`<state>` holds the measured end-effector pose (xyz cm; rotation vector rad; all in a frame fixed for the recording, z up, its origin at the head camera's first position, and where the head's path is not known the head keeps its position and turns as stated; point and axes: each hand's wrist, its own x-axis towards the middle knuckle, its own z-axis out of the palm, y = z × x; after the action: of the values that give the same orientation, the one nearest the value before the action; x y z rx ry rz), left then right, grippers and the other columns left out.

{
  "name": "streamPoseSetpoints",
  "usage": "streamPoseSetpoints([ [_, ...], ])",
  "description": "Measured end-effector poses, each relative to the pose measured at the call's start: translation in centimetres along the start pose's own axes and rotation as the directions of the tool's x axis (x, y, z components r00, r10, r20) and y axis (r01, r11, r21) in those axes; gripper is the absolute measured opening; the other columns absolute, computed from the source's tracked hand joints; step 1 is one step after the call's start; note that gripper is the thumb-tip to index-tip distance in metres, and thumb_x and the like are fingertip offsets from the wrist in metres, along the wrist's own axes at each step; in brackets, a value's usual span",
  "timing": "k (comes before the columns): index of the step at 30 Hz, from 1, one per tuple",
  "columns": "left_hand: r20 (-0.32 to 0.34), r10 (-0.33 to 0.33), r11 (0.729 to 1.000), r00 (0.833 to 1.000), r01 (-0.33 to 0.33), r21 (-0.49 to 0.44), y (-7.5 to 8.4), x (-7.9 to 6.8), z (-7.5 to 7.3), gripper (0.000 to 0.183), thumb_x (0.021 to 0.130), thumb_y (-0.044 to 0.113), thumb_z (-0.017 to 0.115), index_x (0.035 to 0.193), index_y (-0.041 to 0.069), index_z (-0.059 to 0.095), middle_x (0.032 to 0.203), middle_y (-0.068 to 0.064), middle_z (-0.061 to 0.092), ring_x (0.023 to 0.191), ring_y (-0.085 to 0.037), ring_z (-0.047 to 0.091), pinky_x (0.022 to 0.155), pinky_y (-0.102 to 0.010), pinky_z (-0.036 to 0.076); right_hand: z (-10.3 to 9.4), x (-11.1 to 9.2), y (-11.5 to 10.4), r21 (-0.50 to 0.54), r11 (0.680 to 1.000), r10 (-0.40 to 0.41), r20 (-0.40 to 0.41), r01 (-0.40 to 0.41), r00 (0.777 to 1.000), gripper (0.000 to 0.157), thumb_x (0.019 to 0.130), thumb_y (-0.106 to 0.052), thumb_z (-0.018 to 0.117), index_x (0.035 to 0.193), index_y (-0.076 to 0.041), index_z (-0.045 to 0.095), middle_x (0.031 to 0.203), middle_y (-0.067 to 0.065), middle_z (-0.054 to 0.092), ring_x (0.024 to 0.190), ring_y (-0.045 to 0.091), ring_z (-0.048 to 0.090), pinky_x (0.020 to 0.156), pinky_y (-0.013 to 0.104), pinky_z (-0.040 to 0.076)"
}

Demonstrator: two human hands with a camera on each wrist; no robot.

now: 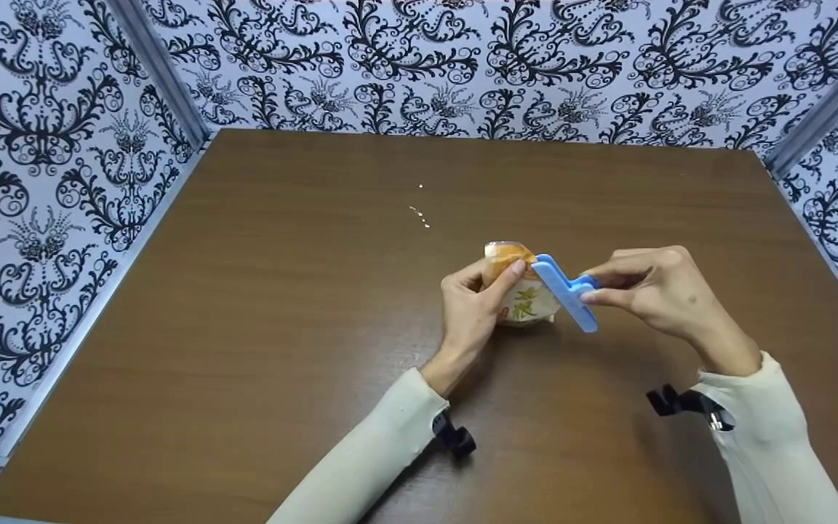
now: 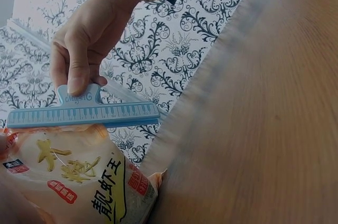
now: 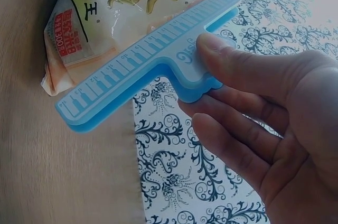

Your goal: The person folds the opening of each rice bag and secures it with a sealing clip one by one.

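My left hand [image 1: 470,306] grips a small food bag [image 1: 528,302], its thumb pressed on the orange top part. The bag is pale with an orange border and gold and black lettering, as the left wrist view shows of the bag [image 2: 63,166]. My right hand [image 1: 655,291] pinches the handle of a light blue bag clip [image 1: 568,295] between thumb and fingers. The long bar of the clip [image 3: 142,57], printed with piano keys, lies along the bag's edge. In the left wrist view the clip [image 2: 84,114] spans the bag's top.
A brown wooden table [image 1: 244,291] lies under both hands. Several small white bits [image 1: 420,215] are scattered on it beyond the bag. Black-and-white patterned walls [image 1: 419,73] stand behind and at the sides. Black wrist mounts [image 1: 455,437] are on both sleeves.
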<state>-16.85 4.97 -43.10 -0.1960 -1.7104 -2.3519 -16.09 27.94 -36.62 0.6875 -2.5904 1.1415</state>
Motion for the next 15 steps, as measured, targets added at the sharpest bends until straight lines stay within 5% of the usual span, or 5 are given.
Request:
streamPoseSetpoints([
  [15, 0.002, 0.008, 1.000, 1.000, -0.008, -0.006, 0.12, -0.07, 0.14, 0.014, 0.088, 0.006, 0.081, 0.086, -0.007, 0.076, 0.086, -0.010, 0.077, 0.073, -0.008, 0.068, 0.066, -0.025, 0.057, -0.01, 0.20, -0.10, 0.007, 1.000, -0.019, -0.005, 0.019, 1.000, 0.022, 0.073, -0.006, 0.094, 0.091, -0.015, 0.085, 0.074, -0.003, 0.075, 0.057, 0.003, 0.060, 0.051, 0.015, 0.047],
])
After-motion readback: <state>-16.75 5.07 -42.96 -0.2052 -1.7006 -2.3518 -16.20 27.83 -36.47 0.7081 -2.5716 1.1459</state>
